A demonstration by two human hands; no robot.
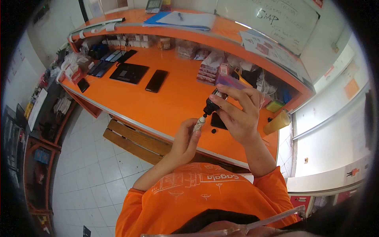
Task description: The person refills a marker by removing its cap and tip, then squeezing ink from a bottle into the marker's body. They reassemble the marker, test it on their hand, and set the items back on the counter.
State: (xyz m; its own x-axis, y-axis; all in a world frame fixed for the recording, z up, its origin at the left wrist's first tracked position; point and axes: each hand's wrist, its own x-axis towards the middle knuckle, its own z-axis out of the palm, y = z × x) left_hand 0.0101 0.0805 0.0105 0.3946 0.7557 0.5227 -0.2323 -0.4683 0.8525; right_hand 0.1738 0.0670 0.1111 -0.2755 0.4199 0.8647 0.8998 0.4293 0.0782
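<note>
Orange shirt (197, 193) sits closest, below both hands. Well left of the left hand lie one tablet (129, 73) and one dark phone (156, 81) on the orange desk (177, 98). The left hand (184, 138) pinches one small vial (199, 124) upright in its fingertips; its contents cannot be made out. Just above, touching the vial's mouth, one dark dropper bottle (210, 106) tilts tip-down, pinched by the right hand (237, 114); its fill is hidden. One black cap (213, 130) lies under that hand. One yellow bottle (276, 123) lies to its right.
</note>
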